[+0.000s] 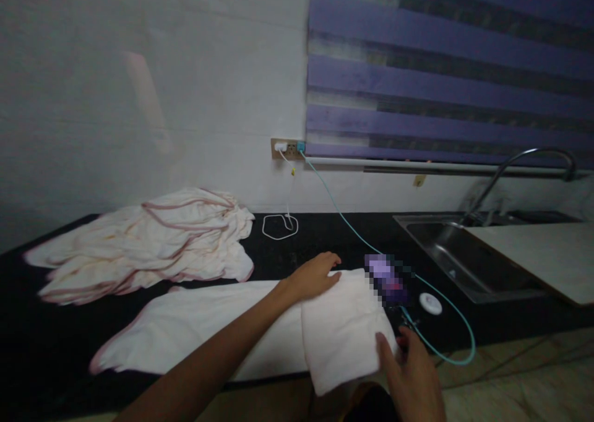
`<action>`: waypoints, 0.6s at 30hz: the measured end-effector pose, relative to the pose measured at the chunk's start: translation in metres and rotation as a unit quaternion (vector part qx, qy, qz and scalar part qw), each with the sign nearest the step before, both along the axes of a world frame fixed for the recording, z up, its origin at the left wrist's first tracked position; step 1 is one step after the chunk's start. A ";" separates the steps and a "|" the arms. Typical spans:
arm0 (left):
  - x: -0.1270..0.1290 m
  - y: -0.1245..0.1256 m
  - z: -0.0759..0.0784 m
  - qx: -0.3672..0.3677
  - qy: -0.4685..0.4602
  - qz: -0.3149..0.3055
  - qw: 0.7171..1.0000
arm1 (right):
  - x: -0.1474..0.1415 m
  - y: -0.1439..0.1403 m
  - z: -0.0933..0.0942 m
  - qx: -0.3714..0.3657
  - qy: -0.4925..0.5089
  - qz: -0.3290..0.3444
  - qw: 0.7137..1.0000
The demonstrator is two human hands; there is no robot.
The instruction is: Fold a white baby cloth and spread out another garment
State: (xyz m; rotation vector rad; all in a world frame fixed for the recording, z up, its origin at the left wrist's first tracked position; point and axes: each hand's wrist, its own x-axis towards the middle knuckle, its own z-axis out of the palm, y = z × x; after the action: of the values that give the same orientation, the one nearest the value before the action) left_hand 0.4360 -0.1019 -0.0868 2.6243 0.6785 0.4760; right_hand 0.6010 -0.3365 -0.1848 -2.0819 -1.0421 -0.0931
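Note:
A long white towel [273, 329] with pink edging lies on the black counter, its right end folded over into a thicker square. My left hand [318, 276] rests on the far edge of the fold, with fingers stretched out. At the fold's right edge, my right hand [413, 369] holds the towel between thumb and fingers. The folded part's near corner hangs past the counter's front edge. To the left lies a crumpled heap of white cloth [185, 239] with pink trim.
A phone [385, 276], partly pixelated, and a round white object [430, 303] lie right of the towel. A teal cable [343, 215] runs from the wall socket [291, 149]. A white cable [279, 237] lies behind. The sink [457, 261] and a pale board [542, 255] are at right.

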 end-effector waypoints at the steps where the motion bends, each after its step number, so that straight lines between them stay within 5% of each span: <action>1: 0.013 -0.001 0.005 0.006 0.008 -0.036 0.999 | 0.000 0.001 -0.002 -0.017 -0.004 -0.005 1.000; 5: 0.058 -0.004 0.020 0.043 0.082 -0.159 0.983 | -0.001 0.007 -0.005 -0.060 -0.019 -0.012 0.998; 8: 0.078 -0.005 0.025 0.075 0.153 -0.190 0.967 | -0.003 0.011 -0.003 -0.057 -0.010 0.001 0.998; 13: 0.086 -0.005 0.031 0.151 0.222 -0.218 0.938 | -0.017 0.016 0.003 0.006 -0.012 0.020 1.000; 18: 0.079 0.000 0.046 0.220 0.174 -0.278 0.919 | -0.033 0.019 0.010 0.081 0.048 0.059 0.994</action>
State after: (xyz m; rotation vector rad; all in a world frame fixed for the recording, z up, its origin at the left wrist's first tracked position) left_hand 0.5150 -0.1024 -0.0406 3.1848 -0.1325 -0.0248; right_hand 0.5685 -0.3171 -0.1747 -1.8568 -1.0600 -0.0183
